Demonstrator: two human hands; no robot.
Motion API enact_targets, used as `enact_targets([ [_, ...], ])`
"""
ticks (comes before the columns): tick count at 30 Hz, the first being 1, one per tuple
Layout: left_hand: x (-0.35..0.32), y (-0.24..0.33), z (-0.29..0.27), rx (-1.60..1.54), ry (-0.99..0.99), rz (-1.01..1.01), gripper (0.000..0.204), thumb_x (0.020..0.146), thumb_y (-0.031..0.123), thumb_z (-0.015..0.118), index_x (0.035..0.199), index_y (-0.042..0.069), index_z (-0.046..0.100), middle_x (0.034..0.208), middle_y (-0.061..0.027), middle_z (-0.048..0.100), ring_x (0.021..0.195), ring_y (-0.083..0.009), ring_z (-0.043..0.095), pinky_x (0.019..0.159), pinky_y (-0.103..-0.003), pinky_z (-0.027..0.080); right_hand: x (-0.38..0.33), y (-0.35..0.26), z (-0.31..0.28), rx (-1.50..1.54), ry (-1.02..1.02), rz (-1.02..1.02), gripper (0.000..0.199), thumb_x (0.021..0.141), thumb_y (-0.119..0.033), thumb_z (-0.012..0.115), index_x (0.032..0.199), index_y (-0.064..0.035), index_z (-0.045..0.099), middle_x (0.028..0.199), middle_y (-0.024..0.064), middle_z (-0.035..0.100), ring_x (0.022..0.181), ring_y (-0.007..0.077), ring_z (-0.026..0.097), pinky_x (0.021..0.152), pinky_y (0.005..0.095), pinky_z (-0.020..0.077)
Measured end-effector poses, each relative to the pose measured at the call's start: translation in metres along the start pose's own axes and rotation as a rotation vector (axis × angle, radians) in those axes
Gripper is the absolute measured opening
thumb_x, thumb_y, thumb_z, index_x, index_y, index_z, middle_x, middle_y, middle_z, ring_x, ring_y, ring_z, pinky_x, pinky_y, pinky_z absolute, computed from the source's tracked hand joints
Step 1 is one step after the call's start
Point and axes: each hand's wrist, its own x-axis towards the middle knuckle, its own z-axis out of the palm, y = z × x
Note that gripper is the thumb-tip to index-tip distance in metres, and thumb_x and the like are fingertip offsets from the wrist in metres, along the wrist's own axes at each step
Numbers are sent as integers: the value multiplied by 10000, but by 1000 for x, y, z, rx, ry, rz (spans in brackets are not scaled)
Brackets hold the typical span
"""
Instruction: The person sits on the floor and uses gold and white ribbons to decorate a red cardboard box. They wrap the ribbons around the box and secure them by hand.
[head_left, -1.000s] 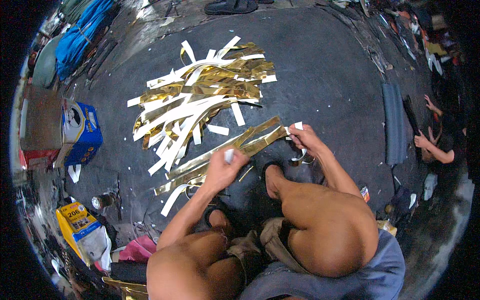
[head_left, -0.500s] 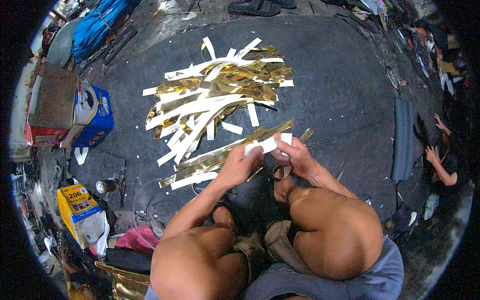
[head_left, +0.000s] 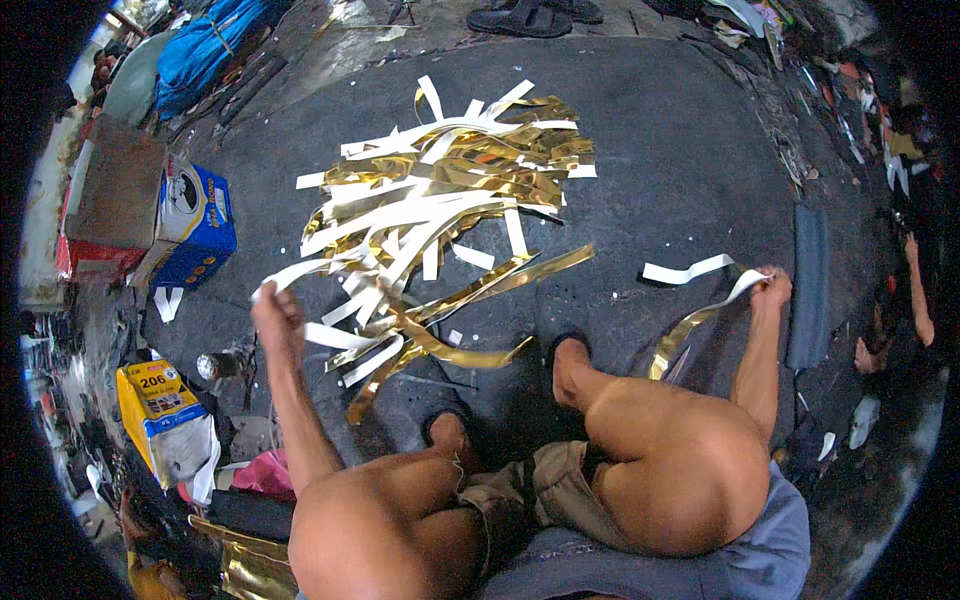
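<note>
Pulling apart with arms spread wide, the left hand pinching the white backing and the right hand pinching the gold strip over the floor, could tear the foil or snag it in the pile.

1. Dark grey, scuffed floor, speckled with pale flecks, lit by daylight
2. Blue carton beside a brown box at the left
3. Yellow bag lower left
4. Dark sandals at the top edge
5. Blue cloth upper left
</note>
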Motion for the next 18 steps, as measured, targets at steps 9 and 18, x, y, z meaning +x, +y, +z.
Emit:
enact_targets([
  [9, -176, -46, 152, 314, -886, -10, 330, 1051, 295, 582, 894, 23, 683, 682, -1, 630, 523, -66, 492, 504, -243, 389, -392, 83, 239, -883, -1239, -29, 271, 897, -294, 827, 985, -114, 645, 879, 1, 710, 800, 66, 642, 702, 271, 537],
  [18, -188, -62, 146, 91, -866, -261, 304, 960, 254, 536, 899, -2, 688, 667, -27, 625, 527, -93, 548, 475, -254, 406, -423, 90, 238, -849, -1455, -172, 455, 816, -371, 896, 891, -96, 541, 682, -88, 458, 646, 20, 390, 564, 222, 315],
])
